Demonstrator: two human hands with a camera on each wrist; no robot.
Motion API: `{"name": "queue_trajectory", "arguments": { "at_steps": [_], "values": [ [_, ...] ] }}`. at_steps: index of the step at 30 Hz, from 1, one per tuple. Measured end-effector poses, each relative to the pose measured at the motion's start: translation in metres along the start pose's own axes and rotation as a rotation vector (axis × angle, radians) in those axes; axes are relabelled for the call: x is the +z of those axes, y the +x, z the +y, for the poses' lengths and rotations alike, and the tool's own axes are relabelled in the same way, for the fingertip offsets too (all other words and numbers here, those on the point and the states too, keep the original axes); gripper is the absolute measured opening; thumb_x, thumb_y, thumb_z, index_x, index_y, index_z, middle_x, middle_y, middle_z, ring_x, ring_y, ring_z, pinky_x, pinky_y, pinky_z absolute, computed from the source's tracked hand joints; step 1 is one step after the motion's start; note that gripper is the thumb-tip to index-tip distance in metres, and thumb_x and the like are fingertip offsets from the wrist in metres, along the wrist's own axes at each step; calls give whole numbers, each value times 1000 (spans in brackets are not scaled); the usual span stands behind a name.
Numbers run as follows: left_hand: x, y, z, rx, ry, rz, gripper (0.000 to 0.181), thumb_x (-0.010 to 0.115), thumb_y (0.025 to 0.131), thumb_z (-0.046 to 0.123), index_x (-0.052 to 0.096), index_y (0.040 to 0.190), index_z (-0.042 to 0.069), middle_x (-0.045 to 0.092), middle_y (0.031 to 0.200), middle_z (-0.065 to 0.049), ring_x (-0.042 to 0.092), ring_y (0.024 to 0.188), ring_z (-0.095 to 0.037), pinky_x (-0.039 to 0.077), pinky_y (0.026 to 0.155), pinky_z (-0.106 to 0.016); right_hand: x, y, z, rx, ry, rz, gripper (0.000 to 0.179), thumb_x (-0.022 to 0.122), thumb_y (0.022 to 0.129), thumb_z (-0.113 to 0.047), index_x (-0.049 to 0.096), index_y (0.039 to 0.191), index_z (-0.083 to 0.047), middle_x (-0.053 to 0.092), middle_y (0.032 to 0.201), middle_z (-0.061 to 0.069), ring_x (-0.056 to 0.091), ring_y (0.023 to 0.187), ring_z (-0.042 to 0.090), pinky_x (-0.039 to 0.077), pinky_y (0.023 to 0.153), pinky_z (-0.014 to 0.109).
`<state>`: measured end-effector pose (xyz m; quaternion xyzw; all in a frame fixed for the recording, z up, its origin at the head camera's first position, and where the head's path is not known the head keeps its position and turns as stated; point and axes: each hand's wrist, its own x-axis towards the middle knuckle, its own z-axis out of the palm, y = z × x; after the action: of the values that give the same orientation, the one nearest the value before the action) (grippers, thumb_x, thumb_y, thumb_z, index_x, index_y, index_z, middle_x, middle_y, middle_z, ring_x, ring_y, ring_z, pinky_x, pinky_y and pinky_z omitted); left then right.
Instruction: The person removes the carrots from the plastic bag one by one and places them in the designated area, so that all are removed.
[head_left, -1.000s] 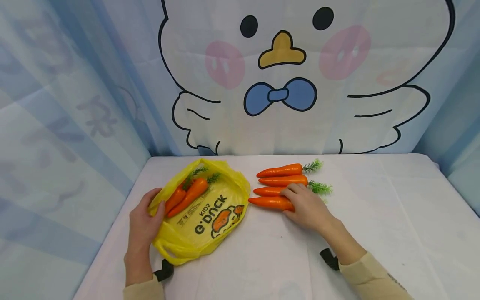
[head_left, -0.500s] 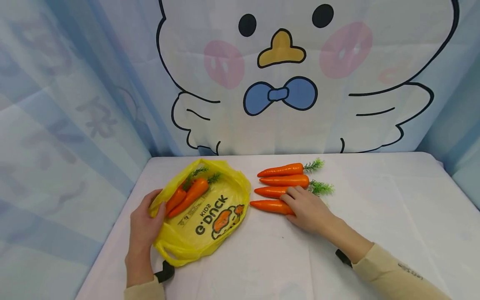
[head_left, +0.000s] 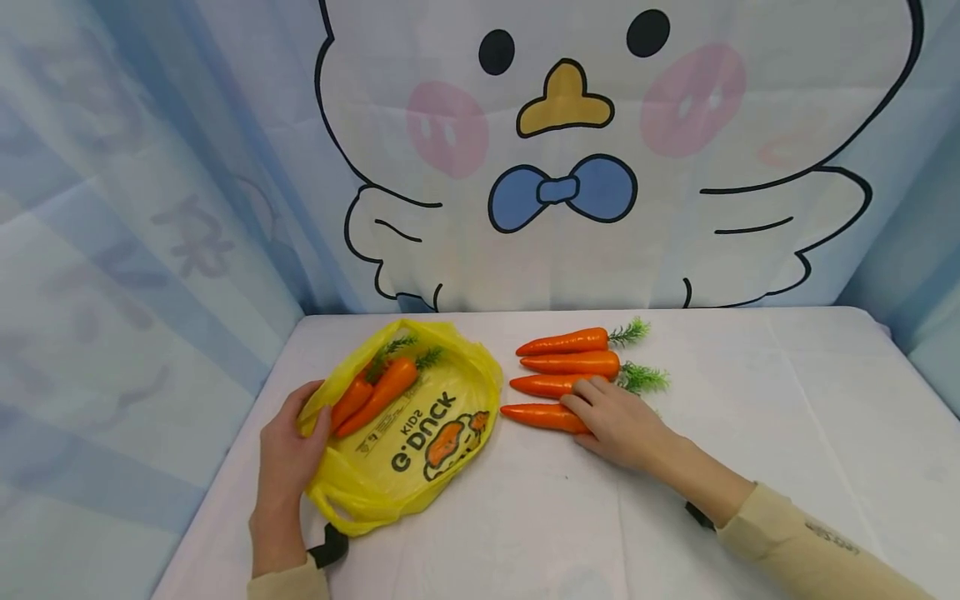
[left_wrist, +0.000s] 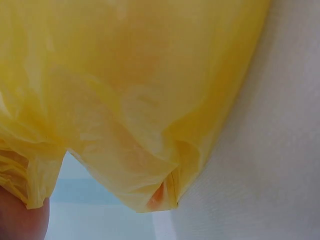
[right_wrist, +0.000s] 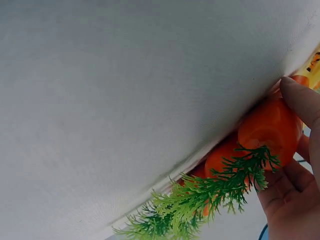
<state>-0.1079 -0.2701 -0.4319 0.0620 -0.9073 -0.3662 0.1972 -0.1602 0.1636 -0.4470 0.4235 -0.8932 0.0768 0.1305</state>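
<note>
In the head view, my left hand [head_left: 291, 446] holds the left edge of a yellow plastic bag [head_left: 360, 500] printed with a duck. The bag lies with its mouth open, and two orange carrots [head_left: 384, 395] with green tops rest inside. Right of the bag is a row of carrots, tips toward it. My right hand [head_left: 618, 421] grips the nearest carrot [head_left: 540, 416] at its thick end. The right wrist view shows thumb and fingers around that carrot [right_wrist: 272, 127], its green top [right_wrist: 215, 190] sticking out. The left wrist view is mostly filled by the bag [left_wrist: 140, 60].
Beyond the held carrot lie three more carrots, including the farthest carrot [head_left: 566, 342] and another carrot [head_left: 573, 362]. A white cloth covers the table [head_left: 825, 433]. Behind it hangs a curtain [head_left: 562, 267] with a cartoon face.
The nearest carrot has shifted slightly toward me, widening its gap to the carrot beyond. My right forearm has swung outward to the right. The left hand and bag stay put.
</note>
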Motion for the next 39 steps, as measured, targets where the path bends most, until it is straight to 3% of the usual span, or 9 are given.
{"name": "queue_trajectory", "arguments": {
  "at_steps": [9,39],
  "values": [
    [0,0,2,-2,-1,-4,39,62,100,10,55,138,5,60,135,-16,54,125,-34,41,108,-53,-2,-7,3,-39,30,35,49,89,77,-19,65,117,-3,57,104,7,55,91,24,54,78,39],
    [-2,0,4,-43,-11,-26,40,61,101,12,54,140,8,58,138,-14,53,126,-32,41,109,-52,-5,-12,9,-3,30,34,47,89,77,-18,66,117,-4,59,107,7,56,93,25,54,81,40]
  ]
}}
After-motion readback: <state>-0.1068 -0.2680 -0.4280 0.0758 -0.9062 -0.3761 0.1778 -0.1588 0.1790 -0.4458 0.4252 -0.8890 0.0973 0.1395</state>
